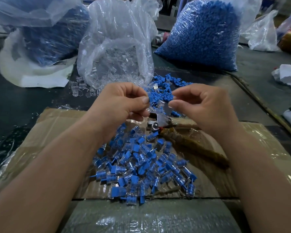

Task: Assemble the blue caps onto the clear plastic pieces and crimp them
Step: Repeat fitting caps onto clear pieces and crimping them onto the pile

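Head view: the left hand [123, 101] is raised over the tabletop [23, 101], its thumb and fingers pinching a blue cap [151, 98]. Something clear shows just under that cap against the fingers, too blurred to make out. The right hand [200, 105] is just beside it, fingers curled and thumb close to the forefinger. I cannot tell whether it pinches anything.

Under the hands, a metal crimper [160, 119] lies on a sheet of cardboard [57, 125], its brown wrapped handles pointing towards the right forearm. On the same cardboard, nearer the person, is a pile of joined pieces [141, 165], clear bodies with blue caps in them.

Beyond the hands, loose caps [165, 88] lie in a heap on the tabletop. Behind them, an open bag of clear pieces [114, 61] has a few spilled at its mouth. A full bag of caps [203, 34] stands to its right, and another bag with dark blue contents [54, 39] stands to the left.
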`<action>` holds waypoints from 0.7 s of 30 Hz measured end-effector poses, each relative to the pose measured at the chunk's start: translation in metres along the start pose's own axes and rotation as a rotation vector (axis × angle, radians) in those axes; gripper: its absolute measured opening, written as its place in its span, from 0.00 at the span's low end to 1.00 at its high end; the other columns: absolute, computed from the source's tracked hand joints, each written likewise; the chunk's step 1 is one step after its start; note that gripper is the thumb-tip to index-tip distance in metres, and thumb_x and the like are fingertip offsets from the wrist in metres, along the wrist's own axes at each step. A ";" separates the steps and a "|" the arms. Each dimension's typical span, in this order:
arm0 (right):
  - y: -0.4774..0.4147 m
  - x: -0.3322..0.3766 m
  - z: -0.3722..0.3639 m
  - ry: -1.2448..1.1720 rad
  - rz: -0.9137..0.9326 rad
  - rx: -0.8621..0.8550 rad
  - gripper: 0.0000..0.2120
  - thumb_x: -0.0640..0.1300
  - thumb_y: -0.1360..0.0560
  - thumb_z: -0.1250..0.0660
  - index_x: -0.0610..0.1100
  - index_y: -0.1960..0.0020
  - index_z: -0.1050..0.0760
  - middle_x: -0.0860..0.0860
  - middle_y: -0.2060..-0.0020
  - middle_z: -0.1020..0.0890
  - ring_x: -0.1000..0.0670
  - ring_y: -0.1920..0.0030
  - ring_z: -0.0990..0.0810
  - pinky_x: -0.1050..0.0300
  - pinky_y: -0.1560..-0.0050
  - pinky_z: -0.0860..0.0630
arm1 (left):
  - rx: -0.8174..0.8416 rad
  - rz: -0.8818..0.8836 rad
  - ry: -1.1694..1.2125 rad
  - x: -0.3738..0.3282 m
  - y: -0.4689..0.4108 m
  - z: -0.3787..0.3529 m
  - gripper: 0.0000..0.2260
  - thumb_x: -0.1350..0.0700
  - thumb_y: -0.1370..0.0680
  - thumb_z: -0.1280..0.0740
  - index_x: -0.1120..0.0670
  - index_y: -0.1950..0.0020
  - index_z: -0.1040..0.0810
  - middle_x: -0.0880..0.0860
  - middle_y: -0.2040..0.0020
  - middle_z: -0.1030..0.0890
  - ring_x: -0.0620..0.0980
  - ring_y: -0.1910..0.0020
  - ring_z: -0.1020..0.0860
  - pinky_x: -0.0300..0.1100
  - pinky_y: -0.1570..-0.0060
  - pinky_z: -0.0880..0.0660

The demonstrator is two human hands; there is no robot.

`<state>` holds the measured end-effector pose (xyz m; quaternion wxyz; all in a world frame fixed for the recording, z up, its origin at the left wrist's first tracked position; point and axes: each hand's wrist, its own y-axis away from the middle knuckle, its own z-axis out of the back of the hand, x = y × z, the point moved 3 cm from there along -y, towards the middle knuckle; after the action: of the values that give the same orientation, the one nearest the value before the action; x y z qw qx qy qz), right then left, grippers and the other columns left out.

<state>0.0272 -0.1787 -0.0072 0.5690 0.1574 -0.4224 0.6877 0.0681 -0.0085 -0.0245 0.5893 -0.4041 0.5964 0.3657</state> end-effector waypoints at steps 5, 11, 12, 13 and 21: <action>0.006 -0.023 0.018 0.197 -0.323 0.368 0.22 0.64 0.51 0.32 0.59 0.58 0.24 0.62 0.61 0.21 0.63 0.59 0.23 0.68 0.60 0.29 | -0.087 -0.030 0.016 0.002 -0.003 0.006 0.08 0.68 0.26 0.36 0.57 0.62 0.25 0.49 0.73 0.21 0.44 0.73 0.22 0.34 0.72 0.25; 0.014 -0.024 0.009 0.424 -0.380 0.707 0.39 0.60 0.47 0.24 0.60 0.38 0.34 0.64 0.49 0.33 0.59 0.47 0.33 0.62 0.49 0.36 | -0.121 -0.045 0.025 0.003 -0.004 0.009 0.07 0.68 0.26 0.35 0.57 0.62 0.24 0.49 0.72 0.20 0.43 0.74 0.22 0.34 0.73 0.26; 0.013 -0.023 0.009 0.446 -0.374 0.694 0.39 0.58 0.45 0.23 0.60 0.36 0.34 0.63 0.48 0.33 0.58 0.47 0.34 0.61 0.49 0.36 | -0.121 -0.044 0.022 0.003 -0.004 0.009 0.07 0.68 0.26 0.35 0.57 0.62 0.24 0.49 0.72 0.20 0.43 0.74 0.23 0.34 0.73 0.26; 0.013 -0.021 0.009 0.458 -0.364 0.675 0.37 0.56 0.42 0.22 0.60 0.37 0.33 0.62 0.48 0.33 0.58 0.48 0.33 0.61 0.50 0.36 | -0.121 -0.041 0.019 0.004 -0.004 0.009 0.07 0.67 0.26 0.35 0.57 0.62 0.24 0.49 0.72 0.20 0.43 0.74 0.23 0.34 0.73 0.26; 0.006 -0.011 -0.006 0.648 -0.237 0.524 0.06 0.43 0.31 0.32 0.50 0.54 0.24 0.54 0.61 0.26 0.57 0.61 0.30 0.62 0.65 0.33 | -0.130 -0.037 0.005 0.005 -0.005 0.008 0.07 0.66 0.26 0.35 0.56 0.61 0.24 0.48 0.71 0.20 0.43 0.74 0.22 0.34 0.74 0.26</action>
<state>0.0264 -0.1811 -0.0213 0.6881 0.1200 -0.0118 0.7155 0.0763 -0.0031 -0.0293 0.5672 -0.4534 0.5653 0.3914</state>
